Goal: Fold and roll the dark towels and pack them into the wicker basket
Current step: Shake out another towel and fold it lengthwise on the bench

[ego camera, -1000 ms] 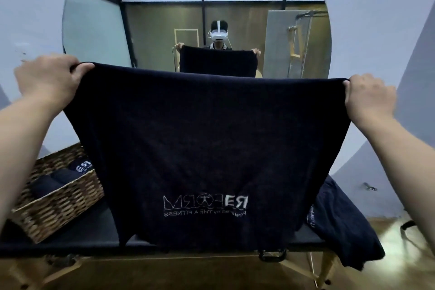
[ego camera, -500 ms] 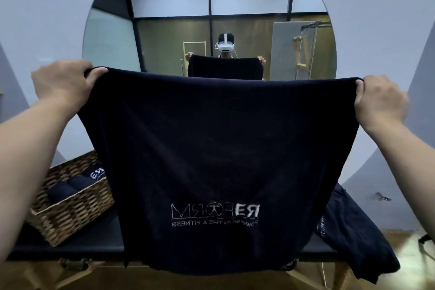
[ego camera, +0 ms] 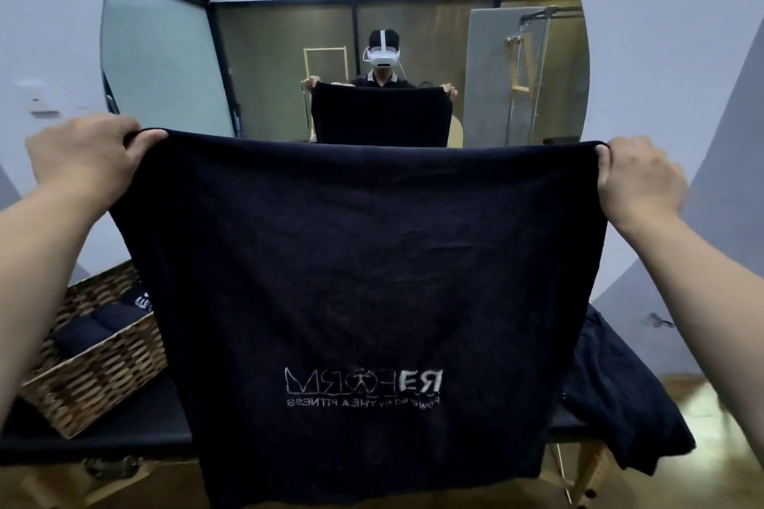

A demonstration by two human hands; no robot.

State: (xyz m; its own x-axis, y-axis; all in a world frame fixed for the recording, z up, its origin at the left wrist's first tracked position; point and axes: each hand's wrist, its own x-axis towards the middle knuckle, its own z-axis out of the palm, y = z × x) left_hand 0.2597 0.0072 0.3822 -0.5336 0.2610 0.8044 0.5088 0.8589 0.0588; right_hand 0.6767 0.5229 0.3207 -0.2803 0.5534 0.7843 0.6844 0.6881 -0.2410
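Note:
A dark towel point(ego camera: 372, 281) hangs spread out flat in front of me, its white logo reading backwards near the lower edge. My left hand point(ego camera: 87, 155) grips its upper left corner and my right hand point(ego camera: 638, 180) grips its upper right corner, both held up at about the same height. The wicker basket point(ego camera: 95, 376) stands at the left on the black table and holds rolled dark towels point(ego camera: 95, 326). Another loose dark towel point(ego camera: 620, 397) lies draped over the table's right end.
The black padded table point(ego camera: 103, 430) runs across under the towel, on wooden legs. A large round mirror point(ego camera: 289, 33) on the wall ahead reflects me and the towel. A wooden floor shows at the lower right.
Both hands and the spread towel sit lower in the view than a second ago, and more of the mirror shows above the towel. The grip on both corners is unchanged.

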